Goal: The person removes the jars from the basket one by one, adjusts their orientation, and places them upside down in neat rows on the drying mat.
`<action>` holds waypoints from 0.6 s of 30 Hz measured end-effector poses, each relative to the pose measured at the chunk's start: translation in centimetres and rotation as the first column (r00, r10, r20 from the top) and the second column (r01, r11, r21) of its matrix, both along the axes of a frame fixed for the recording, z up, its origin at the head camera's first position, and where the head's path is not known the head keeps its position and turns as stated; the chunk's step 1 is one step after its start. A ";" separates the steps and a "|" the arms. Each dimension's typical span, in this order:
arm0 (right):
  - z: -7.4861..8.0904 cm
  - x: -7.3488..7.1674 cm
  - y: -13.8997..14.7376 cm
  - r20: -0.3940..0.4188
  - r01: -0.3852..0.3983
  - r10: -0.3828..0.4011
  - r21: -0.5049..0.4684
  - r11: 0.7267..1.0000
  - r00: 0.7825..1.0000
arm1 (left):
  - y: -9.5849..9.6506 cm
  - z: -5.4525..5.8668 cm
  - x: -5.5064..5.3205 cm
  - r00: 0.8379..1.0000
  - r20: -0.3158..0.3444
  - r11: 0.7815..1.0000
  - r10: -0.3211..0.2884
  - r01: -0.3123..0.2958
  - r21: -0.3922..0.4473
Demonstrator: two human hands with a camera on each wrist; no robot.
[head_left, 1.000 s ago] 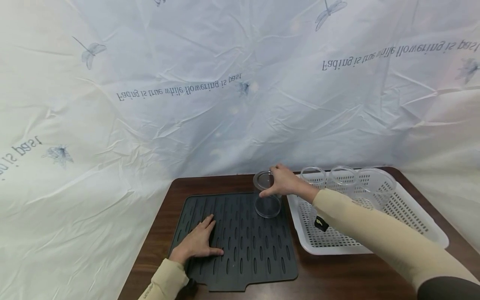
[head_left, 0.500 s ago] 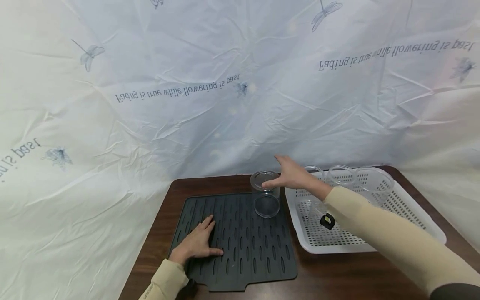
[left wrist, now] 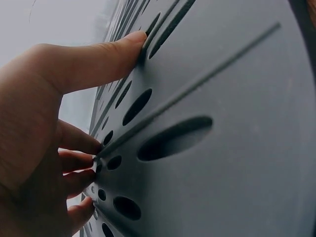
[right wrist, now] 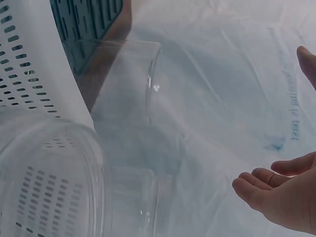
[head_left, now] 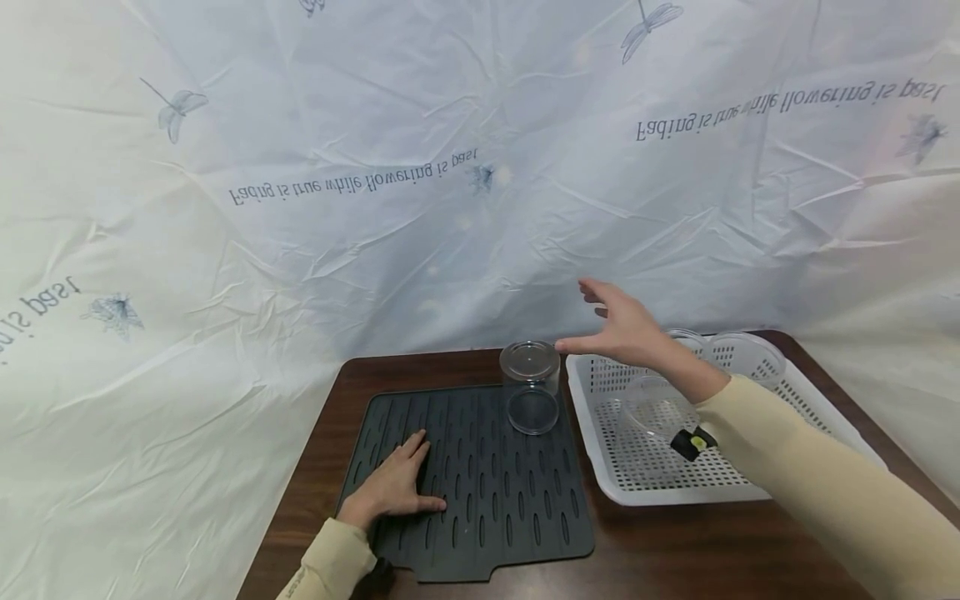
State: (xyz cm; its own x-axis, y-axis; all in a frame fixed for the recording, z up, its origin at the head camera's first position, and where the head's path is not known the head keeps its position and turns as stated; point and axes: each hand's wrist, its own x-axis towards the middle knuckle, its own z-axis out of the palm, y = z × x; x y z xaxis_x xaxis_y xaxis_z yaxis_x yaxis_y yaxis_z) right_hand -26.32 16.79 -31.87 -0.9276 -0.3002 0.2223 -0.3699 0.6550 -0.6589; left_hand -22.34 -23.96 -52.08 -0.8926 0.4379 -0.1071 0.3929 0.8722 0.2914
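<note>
A clear, cylindrical container (head_left: 531, 387) stands on the back right corner of a dark grey ridged mat (head_left: 487, 533). My right hand (head_left: 626, 329) hovers above the white basket, just right of that container, thumb and fingers apart and holding nothing. In the right wrist view the same hand (right wrist: 284, 195) is partly cut off by the frame edge. My left hand (head_left: 393, 486) rests on the mat's left side with fingers spread. The left wrist view shows the thumb and fingertips of this hand (left wrist: 64, 123) touching the slotted mat surface (left wrist: 237, 163).
A white perforated basket (head_left: 690, 497) sits right of the mat, holding several clear containers (head_left: 750, 354), partly hidden by my right arm. One clear container (right wrist: 96, 168) shows large in the right wrist view. Behind the brown table (head_left: 630, 550) hangs a printed white sheet (head_left: 420, 250).
My right hand has let go of the clear container on the mat and moved right and up, over the basket. The left hand stays put.
</note>
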 end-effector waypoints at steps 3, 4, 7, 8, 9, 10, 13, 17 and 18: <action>0.1 0.8 0.8 -0.004 0.017 -0.017 -0.022 1.000 1.000 | 0.0 0.0 0.1 1.000 0.001 1.000 0.001 -0.002 0.007; 0.1 1.1 1.0 -0.006 0.022 -0.022 -0.033 0.999 1.000 | 0.0 0.0 0.1 1.000 0.004 1.000 0.003 -0.003 0.009; -0.1 2.0 1.8 -0.016 0.039 -0.040 -0.065 0.997 0.999 | 0.0 0.1 0.2 1.000 0.012 1.000 0.007 -0.007 0.009; -0.2 2.4 2.1 -0.018 0.049 -0.050 -0.077 0.996 0.999 | 0.0 0.1 0.2 1.000 0.015 1.000 0.008 -0.008 0.012; -0.3 2.7 2.4 -0.018 0.060 -0.061 -0.091 0.994 0.998 | 0.0 0.1 0.2 1.000 0.018 1.000 0.008 -0.008 0.011; -0.4 3.0 2.7 -0.021 0.070 -0.072 -0.099 0.993 0.997 | 0.0 0.0 0.2 1.000 0.020 1.000 0.010 -0.010 0.013; -0.8 3.8 3.6 -0.029 0.091 -0.096 -0.132 0.987 0.995 | -0.1 -0.1 0.1 1.000 0.015 1.000 0.007 -0.007 0.021; -1.4 4.7 4.9 -0.051 0.095 -0.105 -0.166 0.982 0.993 | -0.1 -0.2 0.0 1.000 0.019 1.000 0.002 -0.003 0.029; -1.6 4.9 5.3 -0.060 0.093 -0.104 -0.175 0.980 0.993 | -0.1 -0.2 0.0 1.000 0.023 0.999 0.002 -0.003 0.032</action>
State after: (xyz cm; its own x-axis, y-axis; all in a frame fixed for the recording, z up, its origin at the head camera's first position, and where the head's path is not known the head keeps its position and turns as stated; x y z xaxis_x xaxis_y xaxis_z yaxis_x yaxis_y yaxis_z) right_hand -21.39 22.09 -33.50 -0.9315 -0.1601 0.3268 -0.3575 0.5701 -0.7397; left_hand -22.33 -24.03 -52.27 -0.8912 0.4390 -0.1139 0.3833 0.8634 0.3282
